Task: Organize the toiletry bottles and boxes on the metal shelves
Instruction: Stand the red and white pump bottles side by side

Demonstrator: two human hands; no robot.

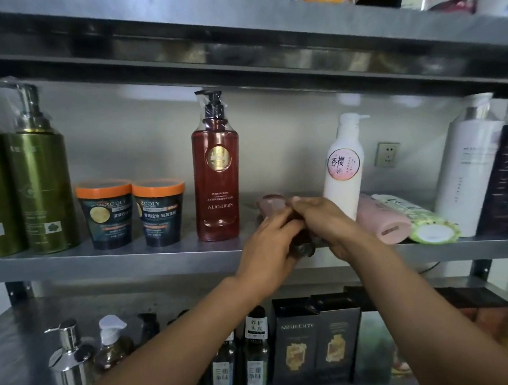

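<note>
Middle shelf [130, 258], left to right: pump bottles [44, 190], tubs [107, 216], tall bottle [217, 180], lying bottle [270, 204], lotion bottle [343, 167], lying tubes [382, 218]. Lower shelf [22, 347]: small bottles [256, 353] left, boxes [298, 350] right.

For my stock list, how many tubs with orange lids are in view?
2. Both stand on the middle shelf: the left tub next to a green bottle, the right tub beside it, left of the red pump bottle. More may be hidden behind.
</note>
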